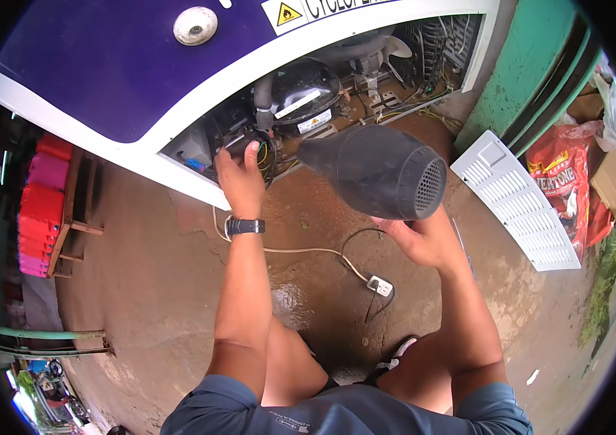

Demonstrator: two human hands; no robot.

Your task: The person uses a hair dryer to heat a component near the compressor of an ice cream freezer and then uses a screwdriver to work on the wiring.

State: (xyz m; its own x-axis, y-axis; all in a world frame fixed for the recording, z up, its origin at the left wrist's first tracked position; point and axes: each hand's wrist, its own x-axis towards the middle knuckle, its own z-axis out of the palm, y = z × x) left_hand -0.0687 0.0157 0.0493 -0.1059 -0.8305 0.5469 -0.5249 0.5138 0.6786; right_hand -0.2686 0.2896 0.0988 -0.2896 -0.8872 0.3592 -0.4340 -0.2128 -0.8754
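Observation:
My right hand point(416, 235) grips a black hair dryer point(373, 170) from below. Its handle is mostly hidden, and the nozzle points left toward the opening in the machine. My left hand point(241, 181), with a dark watch on the wrist, reaches into that opening. Thumb and fingers there close around a small dark wired part point(235, 139), whose kind I cannot make out. Coloured wires hang beside the thumb. Just behind stands a rounded black compressor point(300, 90) with white labels and a pipe next to it.
A purple cabinet point(105, 72) with a white frame spans the far side. On the wet floor lies a white extension socket point(379, 285) with its cord. A white vented panel point(518, 199) leans at right near a red bag point(561, 181). Red and pink crates point(41, 210) stand at left.

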